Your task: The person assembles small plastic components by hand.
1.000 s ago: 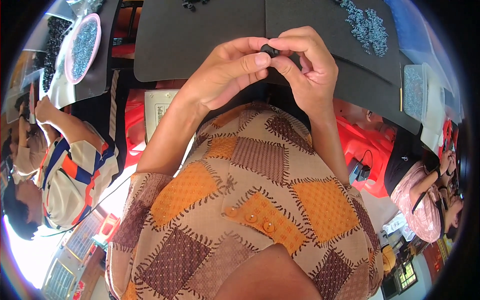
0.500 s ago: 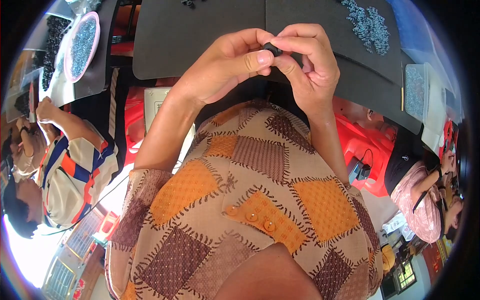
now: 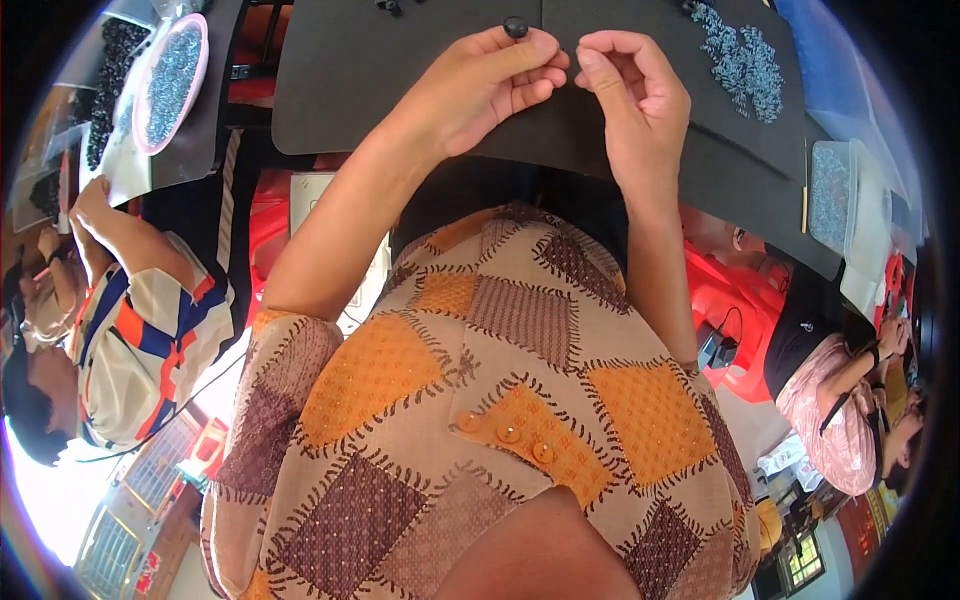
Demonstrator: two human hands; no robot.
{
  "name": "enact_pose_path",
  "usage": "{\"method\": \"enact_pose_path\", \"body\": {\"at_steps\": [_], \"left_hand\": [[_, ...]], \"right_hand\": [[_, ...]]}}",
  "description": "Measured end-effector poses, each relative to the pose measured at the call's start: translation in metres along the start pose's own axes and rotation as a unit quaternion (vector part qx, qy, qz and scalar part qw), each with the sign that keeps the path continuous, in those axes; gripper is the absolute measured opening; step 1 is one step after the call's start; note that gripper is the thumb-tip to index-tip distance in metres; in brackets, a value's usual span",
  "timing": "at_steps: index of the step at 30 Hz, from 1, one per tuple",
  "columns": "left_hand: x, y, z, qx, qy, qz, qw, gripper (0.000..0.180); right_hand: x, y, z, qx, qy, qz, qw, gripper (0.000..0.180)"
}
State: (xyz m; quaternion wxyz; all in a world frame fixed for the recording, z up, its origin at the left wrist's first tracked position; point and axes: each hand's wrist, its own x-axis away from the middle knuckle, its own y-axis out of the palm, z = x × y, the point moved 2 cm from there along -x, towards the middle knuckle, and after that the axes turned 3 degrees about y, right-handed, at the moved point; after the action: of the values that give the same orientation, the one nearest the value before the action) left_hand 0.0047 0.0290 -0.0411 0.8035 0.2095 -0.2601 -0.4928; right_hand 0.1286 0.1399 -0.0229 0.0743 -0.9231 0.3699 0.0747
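Note:
My left hand (image 3: 492, 85), over the dark tabletop, is closed with a small round black part (image 3: 515, 27) at its curled index finger. The thumb lies along the fingers just below that part. A short gap to the right, my right hand (image 3: 640, 95) has its thumb and index finger drawn together in a pinch. Whatever sits between those fingertips, if anything, is too small to make out. The hands are apart from each other, close above the table mat (image 3: 400, 100).
Small bluish shiny pieces (image 3: 742, 65) lie heaped at the right back. A clear bin (image 3: 832, 195) of similar pieces stands at the right edge. On the left are a pink-rimmed bowl (image 3: 205, 70) and loose black parts (image 3: 115, 70). People sit at both sides; a red stool (image 3: 735, 320) stands below.
My hands have come apart, having met around the black part. It stays with my left hand, which has moved up a little; my right hand has shifted slightly right.

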Motion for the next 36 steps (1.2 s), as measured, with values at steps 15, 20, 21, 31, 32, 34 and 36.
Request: {"method": "enact_pose_path", "body": {"at_steps": [15, 20, 21, 31, 32, 34, 36], "left_hand": [[0.019, -0.019, 0.053, -0.467, 0.278, 0.122, 0.831, 0.016], [-0.022, -0.001, 0.066, -0.634, 0.341, 0.113, 0.685, 0.024], [-0.027, 0.0, 0.064, -0.674, 0.394, 0.109, 0.616, 0.023], [-0.034, -0.022, 0.052, -0.621, 0.363, 0.061, 0.692, 0.018], [-0.033, -0.023, 0.051, -0.625, 0.361, 0.057, 0.689, 0.019], [-0.031, -0.023, 0.05, -0.629, 0.36, 0.055, 0.687, 0.02], [-0.032, -0.02, 0.051, -0.619, 0.358, 0.048, 0.697, 0.025]], "right_hand": [[-0.002, -0.026, -0.007, 0.052, 0.009, 0.066, 0.996, 0.022], [-0.003, -0.023, -0.007, 0.06, 0.001, 0.076, 0.995, 0.021], [-0.004, -0.023, -0.007, 0.061, -0.002, 0.077, 0.995, 0.021], [-0.007, -0.024, -0.007, 0.032, -0.008, 0.059, 0.998, 0.013], [-0.008, -0.023, -0.008, 0.026, -0.013, 0.053, 0.998, 0.012], [-0.013, -0.021, -0.011, 0.03, -0.017, 0.048, 0.998, 0.011], [-0.017, -0.019, -0.011, 0.034, -0.023, 0.043, 0.998, 0.011]]}}
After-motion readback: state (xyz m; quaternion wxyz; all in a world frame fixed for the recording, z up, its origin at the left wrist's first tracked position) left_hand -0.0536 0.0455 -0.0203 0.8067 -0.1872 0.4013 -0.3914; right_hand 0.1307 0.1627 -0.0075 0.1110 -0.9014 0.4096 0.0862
